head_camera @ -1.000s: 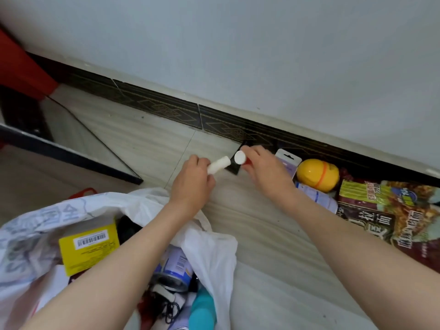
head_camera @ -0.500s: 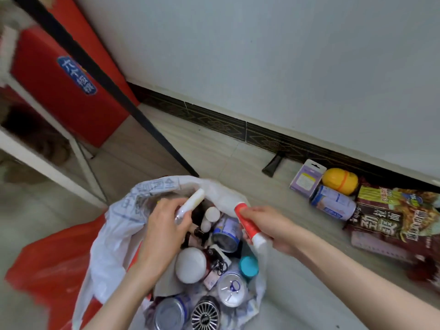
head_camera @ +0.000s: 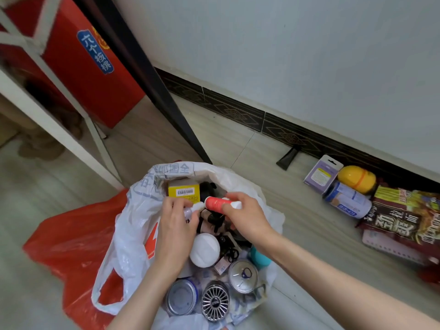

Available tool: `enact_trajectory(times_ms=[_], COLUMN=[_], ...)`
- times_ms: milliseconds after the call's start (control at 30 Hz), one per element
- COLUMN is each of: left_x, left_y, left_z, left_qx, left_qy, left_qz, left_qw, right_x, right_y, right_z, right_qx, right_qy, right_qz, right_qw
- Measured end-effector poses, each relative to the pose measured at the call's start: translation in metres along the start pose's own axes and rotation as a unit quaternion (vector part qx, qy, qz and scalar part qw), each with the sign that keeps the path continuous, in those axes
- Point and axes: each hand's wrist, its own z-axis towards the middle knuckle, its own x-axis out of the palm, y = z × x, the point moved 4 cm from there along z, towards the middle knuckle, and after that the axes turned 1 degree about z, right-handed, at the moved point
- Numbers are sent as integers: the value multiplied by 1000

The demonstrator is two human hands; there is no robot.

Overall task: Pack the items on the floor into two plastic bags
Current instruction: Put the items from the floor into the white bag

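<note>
Left hand (head_camera: 177, 219) perhaps hides a tube.

Your left hand (head_camera: 177, 219) and right hand (head_camera: 247, 216) meet knuckle-up, forearms extended forward, fingers of both curled in pinching grips.

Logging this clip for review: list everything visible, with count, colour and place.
white plastic bag: 1, white, open on floor, centre
red plastic bag: 1, red, under white bag
yellow box: 1, in white bag
cans: 2, silver tops, in white bag
white round lid: 1, in white bag
purple card pack: 1, floor by wall
yellow egg: 1, by wall
noodle packet: 1, dark, floor right
red tube: 1, in right hand
white tube: 1, in left hand
</note>
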Motion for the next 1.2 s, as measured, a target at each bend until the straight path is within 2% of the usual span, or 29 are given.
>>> enact_trajectory(times_ms=[133,333,533,667,800,867,967,1100,1200], left_x=[5,5,6,16,21,19,15,44,101], left_y=[4,6,9,12,6,-6,-43,-98,-120], left_z=[-6,-16,-18,-16,-9,-5,5,35,62], left_qx=[18,13,30,28,47,70,159,255,297], left_qy=[22,32,19,60,45,24,9,89,169], left_qz=[-4,-37,-25,-36,-57,-76,-98,-47,14], left_qw=[1000,999,999,997,996,994,982,962,940], right_x=[2,5,8,6,3,-2,-22,-88,-147], right_y=[3,4,-13,-20,-15,-10,-2,-11,-34], right_z=[2,-5,-3,-1,0,-2,-3,10,32], right_qx=[-31,-97,-121,-147,-180,-198,-227,-218,-143], right_qy=[-4,10,20,18,12,6,-33,-128,-162], right_qz=[-44,-32,-161,-207,-197,-186,-193,-263,-341], right_qw=[999,995,979,967,964,962,954,931,915])
